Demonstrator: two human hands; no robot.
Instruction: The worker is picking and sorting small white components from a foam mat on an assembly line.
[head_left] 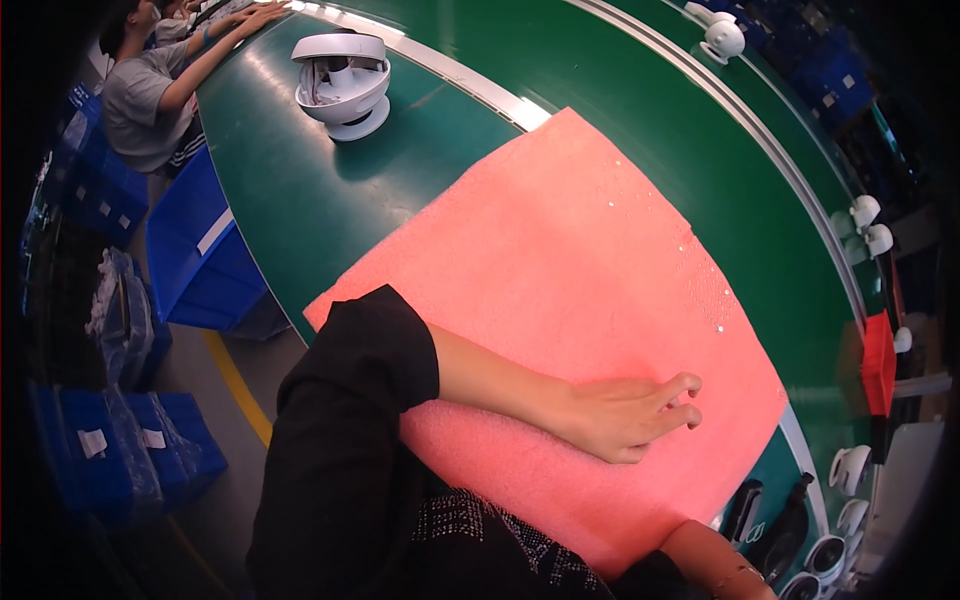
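A large pink foam sheet [540, 270] lies across the green workbench in front of me. My left hand [630, 415] rests on its near right part, back up; the thumb side is partly hidden. Two fingers stretch out with a gap between them, the others bend, and nothing shows in the hand. Small shiny bits [710, 295], too small to name surely, lie scattered along the sheet's right side. Past its far left edge stands a round white housing [345, 90] on a base, its front gaping. My right forearm [710, 560] runs out at the lower edge, and its hand is outside the picture.
Beyond a pale rail runs a green belt [640, 120], with white rounded units [722, 38] along its far side. Black tools [785, 535] and a red bin [878, 365] are at right. Blue bins [195, 245] stand left; a person [150, 100] works at far left.
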